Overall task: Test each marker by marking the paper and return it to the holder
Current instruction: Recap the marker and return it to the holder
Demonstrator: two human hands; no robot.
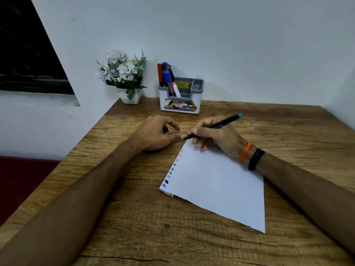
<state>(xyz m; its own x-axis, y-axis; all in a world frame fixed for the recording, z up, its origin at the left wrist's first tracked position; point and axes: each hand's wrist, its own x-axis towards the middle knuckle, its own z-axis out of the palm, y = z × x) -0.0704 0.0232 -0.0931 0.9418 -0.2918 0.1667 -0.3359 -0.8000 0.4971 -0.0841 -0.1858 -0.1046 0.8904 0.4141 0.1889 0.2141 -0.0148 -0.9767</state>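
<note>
Marker [213, 126] — gripped by right hand [215, 135], tip at paper [217, 185] corner; left hand [159, 133] pinches cap [165, 129]. Risk: unpinned paper may slide — mark smears or lands on surface [134, 217].

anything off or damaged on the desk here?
Minor only. The paper lies skewed to the table edges, and its near-left corner looks folded or ragged. The pen in the right hand is uncapped; the left hand holds a small dark object, probably the cap.
</note>
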